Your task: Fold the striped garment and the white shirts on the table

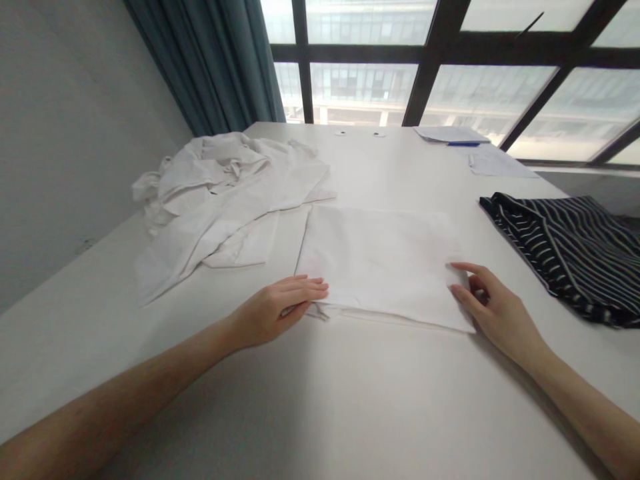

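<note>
A white folded cloth [383,257] lies flat on the white table in front of me, shaped into a rough rectangle with layers showing along its near edge. My left hand [280,307] rests on its near left corner, fingers stretched flat over the top and the thumb lower down. At the right edge, my right hand [495,313] touches the cloth with index finger and thumb apart; its other fingers are curled and partly hidden. A small crumpled bit of fabric pokes out below the left fingertips.
To the left sits a heap of crumpled white cloth [220,187]. A black striped cloth [575,247] lies at the right. Papers [450,135] and a blue pen [463,144] are on the far right of the table [350,413]. Behind are a blue curtain [220,60] and window.
</note>
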Action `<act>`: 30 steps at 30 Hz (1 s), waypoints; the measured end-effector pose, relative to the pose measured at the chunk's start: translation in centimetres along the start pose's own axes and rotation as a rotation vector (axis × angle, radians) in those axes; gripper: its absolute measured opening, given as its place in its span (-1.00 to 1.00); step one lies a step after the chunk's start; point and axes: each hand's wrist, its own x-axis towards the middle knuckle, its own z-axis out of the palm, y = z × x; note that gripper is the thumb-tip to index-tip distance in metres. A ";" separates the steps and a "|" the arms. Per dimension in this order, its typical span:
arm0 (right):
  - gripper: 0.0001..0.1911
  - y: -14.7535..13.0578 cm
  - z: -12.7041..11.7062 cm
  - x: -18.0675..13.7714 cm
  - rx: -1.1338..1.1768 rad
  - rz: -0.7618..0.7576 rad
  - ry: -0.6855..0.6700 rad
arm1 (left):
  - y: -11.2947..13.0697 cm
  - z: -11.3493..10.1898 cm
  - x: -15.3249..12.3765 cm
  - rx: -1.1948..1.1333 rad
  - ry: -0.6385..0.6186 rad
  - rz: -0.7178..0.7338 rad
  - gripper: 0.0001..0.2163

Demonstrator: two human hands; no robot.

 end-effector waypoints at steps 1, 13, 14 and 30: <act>-0.46 0.0 0.0 0.0 0.001 -0.002 0.000 | 0.0 0.0 -0.1 -0.010 0.035 -0.002 -0.69; -0.55 -0.1 -0.4 -0.5 -0.027 -0.093 0.082 | 0.0 -0.8 -0.1 0.292 0.216 0.105 -0.95; -0.56 -0.1 -0.4 -0.5 -0.027 -0.098 0.088 | 0.0 -0.8 -0.2 0.306 0.228 0.117 -0.96; -0.47 -0.8 -1.4 -0.5 0.034 -0.008 -0.324 | -0.1 -0.7 0.0 0.357 0.192 0.159 -0.96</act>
